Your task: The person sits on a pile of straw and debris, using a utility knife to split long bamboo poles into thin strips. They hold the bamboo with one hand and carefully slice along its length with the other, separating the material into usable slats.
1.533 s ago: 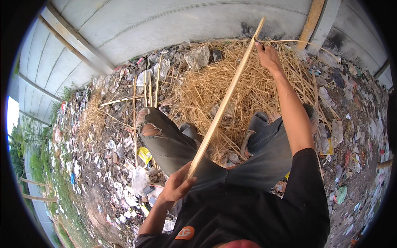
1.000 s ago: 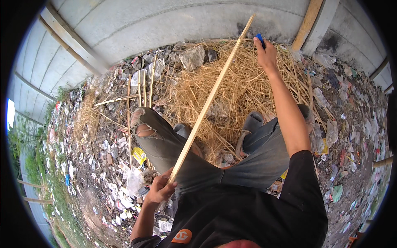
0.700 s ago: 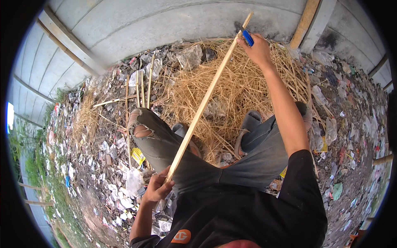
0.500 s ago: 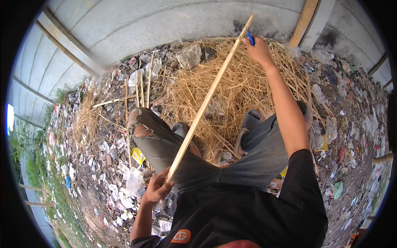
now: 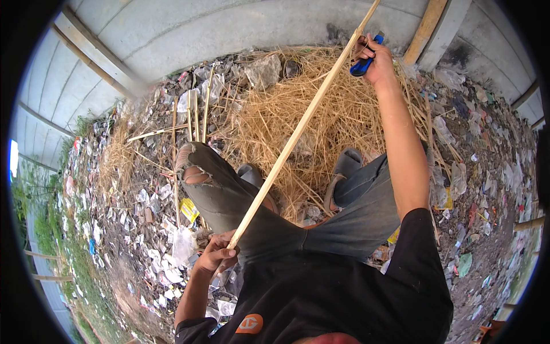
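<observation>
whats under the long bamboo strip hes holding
Under the bamboo strip lie a heap of dry straw-like shavings and the person's left knee. The ground beneath the heap is covered.

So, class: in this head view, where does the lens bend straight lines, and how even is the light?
Head view: the wall seams curve strongly toward the rim, and a black circular border frames the picture; the stick near the middle looks almost straight. Daylight is soft and even, without hard shadows or glare. The left hand, right hand and blue tool are sharp.
</observation>
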